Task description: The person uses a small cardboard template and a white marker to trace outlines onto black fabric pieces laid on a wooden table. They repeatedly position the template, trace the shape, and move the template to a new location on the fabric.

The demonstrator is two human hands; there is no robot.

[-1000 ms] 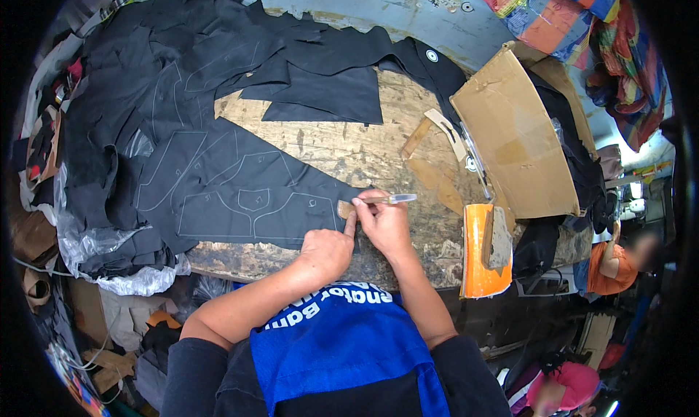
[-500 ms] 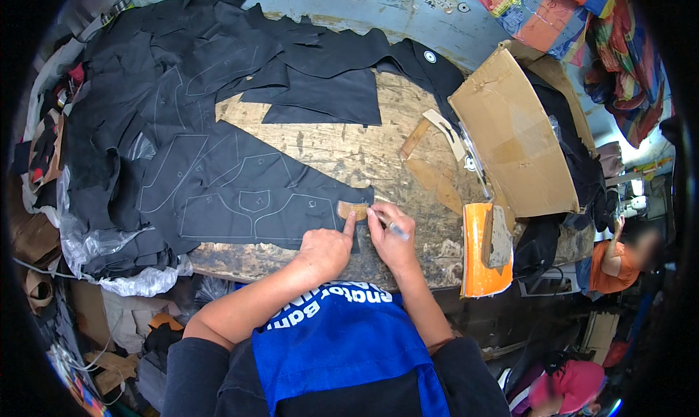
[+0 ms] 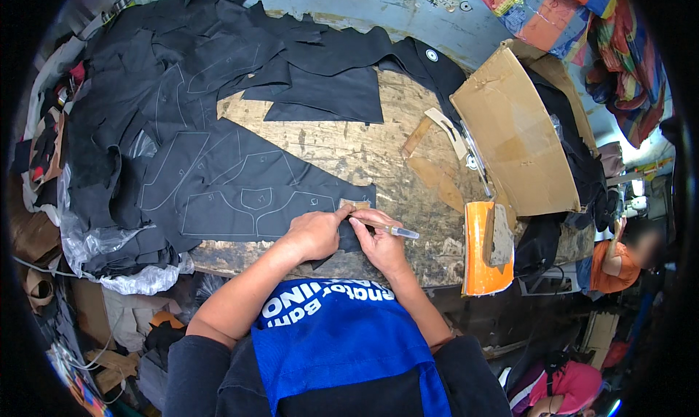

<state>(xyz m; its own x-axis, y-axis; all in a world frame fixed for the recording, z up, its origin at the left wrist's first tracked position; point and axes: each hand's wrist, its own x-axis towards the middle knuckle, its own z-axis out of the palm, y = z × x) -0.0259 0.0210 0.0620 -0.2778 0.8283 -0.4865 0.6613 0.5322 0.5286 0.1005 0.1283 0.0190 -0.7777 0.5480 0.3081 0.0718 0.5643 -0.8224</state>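
Observation:
My left hand (image 3: 312,236) presses a small brown pattern template (image 3: 357,203) down at the narrow right end of a black sheet of material (image 3: 306,173). Its index finger lies on the template and the other fingers are curled. In my right hand (image 3: 383,251) is a pen with a clear end (image 3: 402,231), pinched and slanted, its tip beside the template's lower edge and partly hidden by the fingers. Pale outlines of several shapes are drawn across the black sheet to the left.
Heaped black material (image 3: 196,45) covers the left and back of the worn wooden table (image 3: 342,144). To the right stand an open cardboard box (image 3: 513,129) and an orange pad (image 3: 477,249) bearing a grey block (image 3: 499,235). Brown template pieces (image 3: 437,180) lie near the box. Two other people are farther right.
My right hand and pen have moved left and nearer me, from the template's right end to its lower edge. My left hand has shifted slightly, its index finger still on the template.

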